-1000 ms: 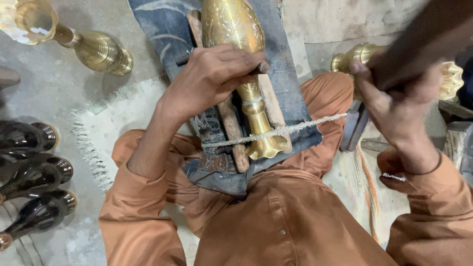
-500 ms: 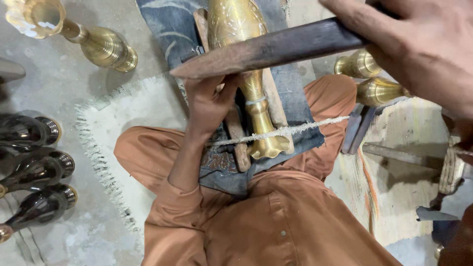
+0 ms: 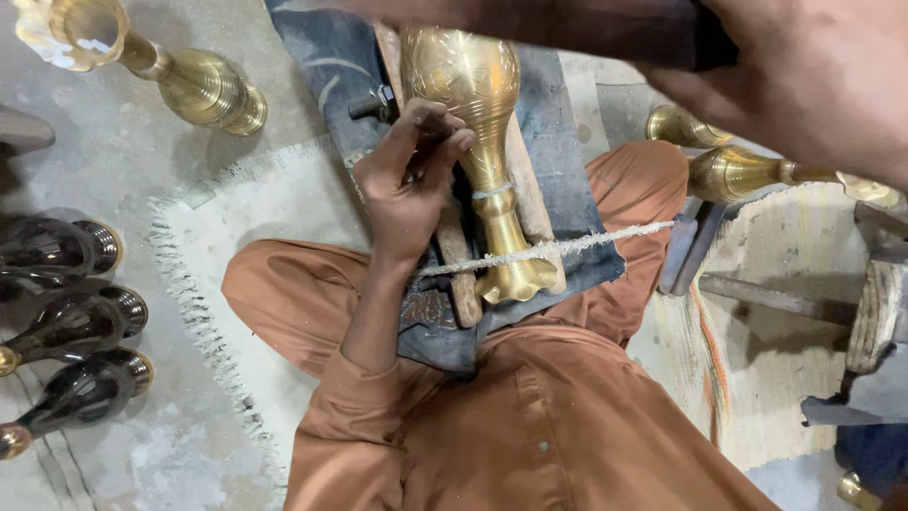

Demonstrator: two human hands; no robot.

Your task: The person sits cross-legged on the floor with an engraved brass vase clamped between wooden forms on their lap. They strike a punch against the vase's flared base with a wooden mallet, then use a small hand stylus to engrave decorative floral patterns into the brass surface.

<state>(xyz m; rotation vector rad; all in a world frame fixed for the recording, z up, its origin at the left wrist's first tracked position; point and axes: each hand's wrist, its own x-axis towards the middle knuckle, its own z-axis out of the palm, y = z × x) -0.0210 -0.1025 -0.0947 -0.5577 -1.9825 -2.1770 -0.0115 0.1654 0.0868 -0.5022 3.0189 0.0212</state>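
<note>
On the floor (image 3: 142, 170), your left hand (image 3: 407, 180) has slid up the vase (image 3: 478, 142), gripping a small tool; your right hand (image 3: 804, 76) now clenches the dark bar (image 3: 586, 28) closer to the camera.

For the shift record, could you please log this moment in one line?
left hand: on engraved brass vase | right hand: raised, gripping dark bar

No packages, labels, signs or screens show anywhere here
</note>
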